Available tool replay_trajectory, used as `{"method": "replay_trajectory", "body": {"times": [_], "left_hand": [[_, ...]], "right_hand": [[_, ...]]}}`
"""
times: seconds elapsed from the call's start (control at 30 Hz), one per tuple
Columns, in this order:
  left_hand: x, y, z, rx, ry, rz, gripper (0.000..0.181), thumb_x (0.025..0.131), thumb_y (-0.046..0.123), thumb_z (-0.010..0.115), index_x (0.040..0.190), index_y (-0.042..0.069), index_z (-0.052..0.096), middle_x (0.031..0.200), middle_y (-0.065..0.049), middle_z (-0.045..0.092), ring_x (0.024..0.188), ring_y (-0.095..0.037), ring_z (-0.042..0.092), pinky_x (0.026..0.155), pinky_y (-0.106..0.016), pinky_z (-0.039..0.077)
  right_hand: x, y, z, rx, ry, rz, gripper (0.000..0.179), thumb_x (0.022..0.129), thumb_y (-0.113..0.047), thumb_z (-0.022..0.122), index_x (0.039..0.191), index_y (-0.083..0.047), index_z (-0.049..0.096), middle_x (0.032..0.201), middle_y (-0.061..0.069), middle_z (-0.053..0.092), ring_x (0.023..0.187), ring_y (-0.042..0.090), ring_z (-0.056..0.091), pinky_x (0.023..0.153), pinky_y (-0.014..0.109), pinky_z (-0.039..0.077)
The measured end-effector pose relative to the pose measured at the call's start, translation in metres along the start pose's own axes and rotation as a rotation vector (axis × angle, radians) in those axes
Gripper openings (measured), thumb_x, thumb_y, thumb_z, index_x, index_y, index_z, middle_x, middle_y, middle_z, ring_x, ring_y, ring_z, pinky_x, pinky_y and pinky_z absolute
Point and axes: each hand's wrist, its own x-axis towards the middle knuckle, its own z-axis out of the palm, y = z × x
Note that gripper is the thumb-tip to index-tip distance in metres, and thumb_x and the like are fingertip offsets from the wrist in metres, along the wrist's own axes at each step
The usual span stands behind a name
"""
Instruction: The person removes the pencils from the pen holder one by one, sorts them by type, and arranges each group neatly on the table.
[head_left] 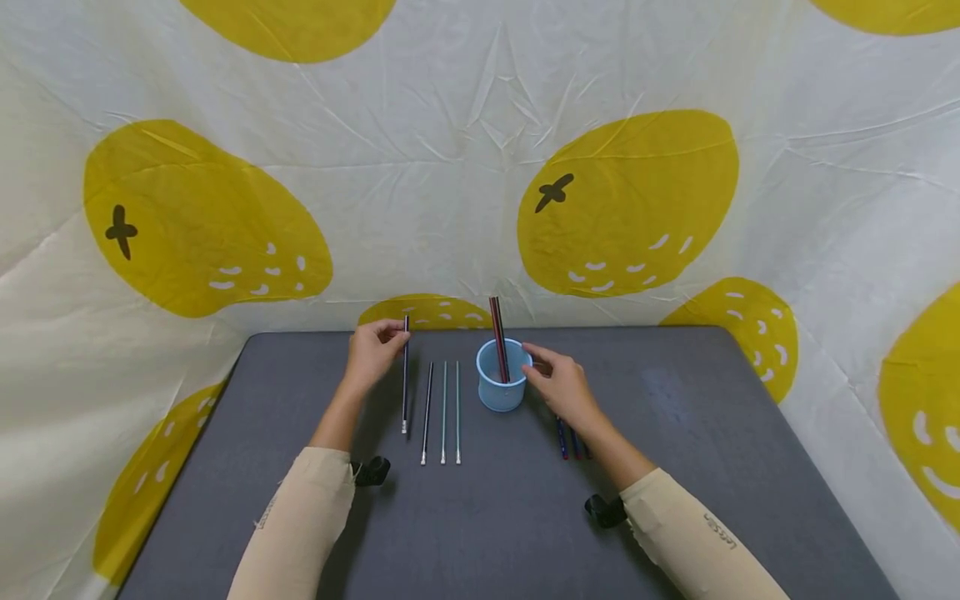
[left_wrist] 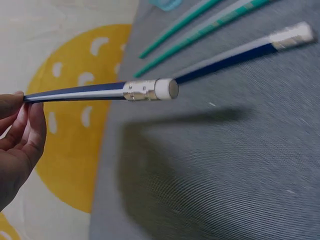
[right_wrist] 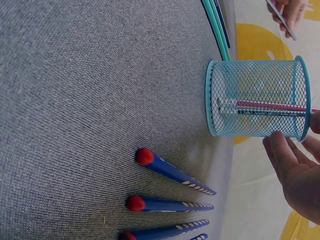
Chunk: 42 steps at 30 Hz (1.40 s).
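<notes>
My left hand point(head_left: 372, 354) pinches a navy-and-white striped pencil point(head_left: 406, 379) near its far end, above the table. The white eraser end point(left_wrist: 165, 89) points back toward my wrist. My right hand point(head_left: 567, 390) holds the rim of a light blue mesh pencil cup point(head_left: 501, 398), with thumb and fingers at its right side. Inside the upright cup lean a dark red pencil point(right_wrist: 270, 106) and a dark one, eraser ends down. To the left of the cup lie another navy-and-white pencil point(head_left: 427, 417) and two green pencils point(head_left: 444, 417), side by side.
Several blue pencils with red ends point(right_wrist: 175, 173) lie right of the cup, partly hidden by my right forearm in the head view. The grey table point(head_left: 480, 533) meets a white cloth point(head_left: 420, 208) printed with yellow fruit along its back edge.
</notes>
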Motion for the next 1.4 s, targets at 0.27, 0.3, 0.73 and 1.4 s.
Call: {"method": "replay_trajectory", "body": {"times": [0.27,0.3,0.73,1.4], "left_hand": [[-0.005,-0.032,0.009,0.017,-0.037,-0.053,0.023,0.093,0.003,0.074,0.113,-0.009,0.073,0.097,-0.026,0.076,0.062,-0.011,0.07,0.06,-0.029,0.063],[-0.005,-0.036,0.009,0.027,-0.04,-0.06,0.023,0.093,0.003,0.074,0.112,-0.009,0.074,0.097,-0.026,0.076,0.061,-0.012,0.07,0.059,-0.027,0.062],[-0.011,-0.053,0.02,0.02,-0.098,-0.17,0.019,0.092,0.004,0.075,0.106,-0.01,0.075,0.092,-0.024,0.076,0.058,-0.007,0.067,0.057,-0.026,0.061],[-0.012,-0.045,0.032,0.169,-0.101,-0.175,0.013,0.085,0.003,0.079,0.093,-0.007,0.077,0.082,-0.019,0.077,0.052,-0.012,0.067,0.05,-0.026,0.059]], "right_hand": [[0.0,-0.001,-0.001,-0.012,-0.003,0.001,0.044,0.102,-0.021,0.066,0.145,-0.014,0.06,0.135,0.015,0.068,0.12,0.032,0.069,0.096,0.047,0.06],[0.0,-0.001,-0.001,-0.011,-0.004,0.0,0.044,0.102,-0.021,0.067,0.145,-0.014,0.06,0.135,0.015,0.069,0.12,0.032,0.069,0.096,0.047,0.06],[0.001,0.001,-0.001,0.0,-0.006,-0.008,0.044,0.102,-0.02,0.067,0.144,-0.013,0.061,0.134,0.015,0.069,0.118,0.031,0.07,0.096,0.047,0.06],[0.005,0.002,-0.002,0.008,-0.008,-0.011,0.043,0.102,-0.02,0.067,0.144,-0.012,0.061,0.132,0.015,0.07,0.117,0.031,0.07,0.095,0.046,0.06]]}}
